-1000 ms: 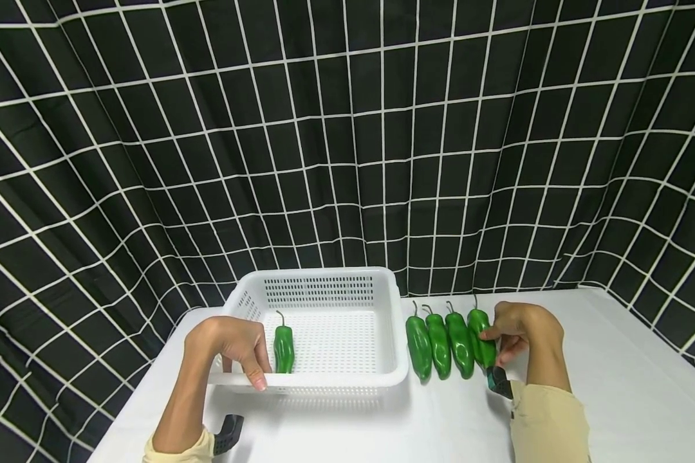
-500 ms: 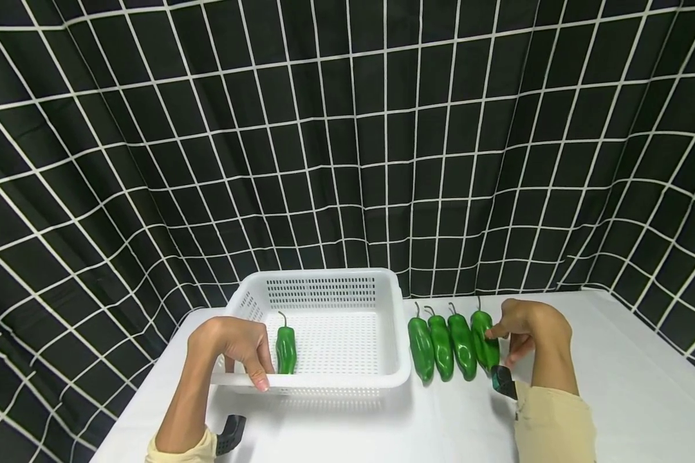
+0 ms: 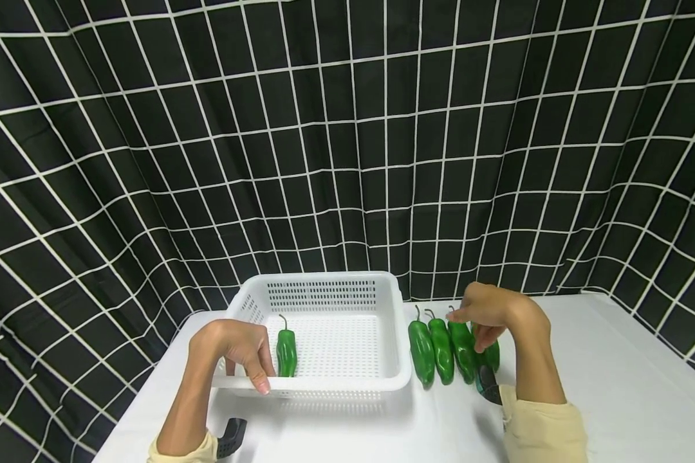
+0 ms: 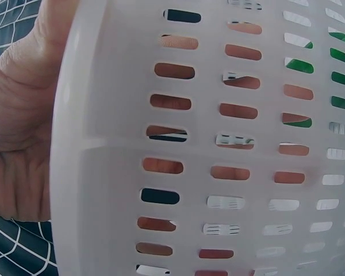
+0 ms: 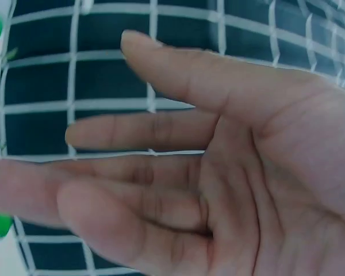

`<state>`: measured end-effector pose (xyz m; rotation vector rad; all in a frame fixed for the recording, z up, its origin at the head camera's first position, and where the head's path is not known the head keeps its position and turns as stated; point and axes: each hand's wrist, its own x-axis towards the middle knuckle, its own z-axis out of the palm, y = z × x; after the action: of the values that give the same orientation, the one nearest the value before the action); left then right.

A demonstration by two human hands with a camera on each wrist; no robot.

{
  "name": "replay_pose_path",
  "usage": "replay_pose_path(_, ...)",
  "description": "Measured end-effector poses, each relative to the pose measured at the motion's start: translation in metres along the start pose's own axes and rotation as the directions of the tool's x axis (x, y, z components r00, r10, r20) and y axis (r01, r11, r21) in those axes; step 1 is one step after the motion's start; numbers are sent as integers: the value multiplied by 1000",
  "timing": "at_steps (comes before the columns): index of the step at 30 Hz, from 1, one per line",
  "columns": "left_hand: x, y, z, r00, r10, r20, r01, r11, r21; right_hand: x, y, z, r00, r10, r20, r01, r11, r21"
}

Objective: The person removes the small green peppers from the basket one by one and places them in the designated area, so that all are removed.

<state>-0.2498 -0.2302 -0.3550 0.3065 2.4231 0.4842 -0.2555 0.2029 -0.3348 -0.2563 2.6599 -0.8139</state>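
Note:
My left hand (image 3: 240,347) grips the near rim of a white plastic basket (image 3: 347,384), thumb outside and fingers inside. In the left wrist view, those fingers show through slots in the basket wall (image 4: 115,172). One green chili pepper (image 3: 286,354) lies in the basket beside that hand. On the table to the right, several green peppers (image 3: 421,354) lie in a row, stems pointing away. Above the rightmost ones hovers my right hand (image 3: 492,312), partly hiding them. Its palm (image 5: 230,172) holds nothing in the right wrist view, the fingers loosely extended.
A white cloth covers the table (image 3: 324,437). Black curtain (image 3: 324,161) with a white grid rises behind and at both sides. The basket's right wall stands close to the leftmost pepper of the row.
My right hand has left the side of the rightmost pepper and moved left and up, over the row. My left hand stays on the basket rim.

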Motion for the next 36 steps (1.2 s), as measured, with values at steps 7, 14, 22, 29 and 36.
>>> replay_pose_path(7,0,0,0,1000,-16,-5,16,1000,-7,3,-48,16,965,-262,-20,259,960,-107)
replay_pose_path(14,-1,1,1,999,-27,-17,27,1000,-7,21,-90,51,820,-553,-146,525,829,-191)
replay_pose_path(22,-2,3,-1,1000,-23,-4,23,1000,21,43,-136,116,684,-692,-230,649,722,-241)
replay_pose_path(29,-1,5,0,1000,-7,-14,7,999,51,60,-151,167,744,-667,-45,654,740,-156)
replay_pose_path(36,-2,4,0,999,-6,-36,8,999,49,59,-151,184,823,-511,247,548,829,-113)
